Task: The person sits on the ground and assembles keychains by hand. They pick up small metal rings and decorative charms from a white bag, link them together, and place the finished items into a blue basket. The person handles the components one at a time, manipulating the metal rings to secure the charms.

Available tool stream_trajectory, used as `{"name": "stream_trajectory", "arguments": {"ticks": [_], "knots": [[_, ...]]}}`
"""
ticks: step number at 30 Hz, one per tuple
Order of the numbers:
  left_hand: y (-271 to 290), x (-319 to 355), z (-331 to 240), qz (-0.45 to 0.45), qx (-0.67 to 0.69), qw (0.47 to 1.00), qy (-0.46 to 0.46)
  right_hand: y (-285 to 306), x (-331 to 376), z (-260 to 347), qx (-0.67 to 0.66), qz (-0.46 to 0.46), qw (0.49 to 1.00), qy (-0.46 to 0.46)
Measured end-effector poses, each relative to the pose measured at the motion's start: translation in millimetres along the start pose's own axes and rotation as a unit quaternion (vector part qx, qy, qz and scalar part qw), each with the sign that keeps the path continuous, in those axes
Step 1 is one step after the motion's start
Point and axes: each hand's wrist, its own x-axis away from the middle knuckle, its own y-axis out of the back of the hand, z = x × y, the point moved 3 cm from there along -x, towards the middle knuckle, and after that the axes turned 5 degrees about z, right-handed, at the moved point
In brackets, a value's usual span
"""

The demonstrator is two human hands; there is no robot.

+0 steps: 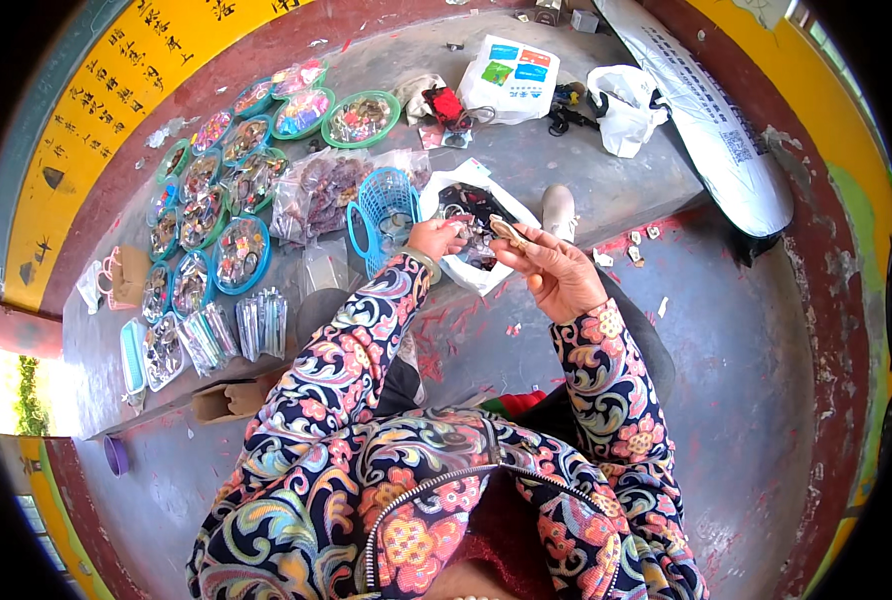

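Note:
My right hand [558, 272] pinches a small tan, looped object [507, 234] between thumb and fingers; its exact kind is too small to make out. Beneath both hands stands a white plastic bag [488, 280], its mouth rolled wide, with dark and shiny small trinkets [474, 205] inside. Over the bag's left rim, my left hand [438, 239] is closed, fingertips together, and whatever it may hold cannot be made out. Just left of that hand is a blue plastic basket [370, 222] with a few small items in it.
Round baskets of trinkets [239, 254] crowd the ledge at left, beside clear packets [262, 325] and a bag of purplish pieces [326, 190]. White bags [508, 85] stand farther back. A long silvery wrapped bundle [711, 120] lies at right. A cardboard box [228, 402] sits below the ledge.

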Motion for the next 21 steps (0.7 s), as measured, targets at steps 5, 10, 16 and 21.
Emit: {"name": "stream_trajectory", "arguments": {"ticks": [5,10,16,21], "knots": [[-11,-4,-6,-0.006,-0.011,1.000,-0.024,3,1,0,0.075,-0.059,0.995,-0.016],[-26,15,-22,0.054,-0.019,0.998,-0.037,9,3,5,0.306,-0.157,0.938,0.034],[-50,70,-53,0.056,-0.097,0.993,-0.023,-1,5,17,0.468,-0.087,0.871,0.123],[-49,91,-57,0.039,-0.085,0.994,-0.049,1,6,19,0.484,-0.063,0.868,0.094]]}}
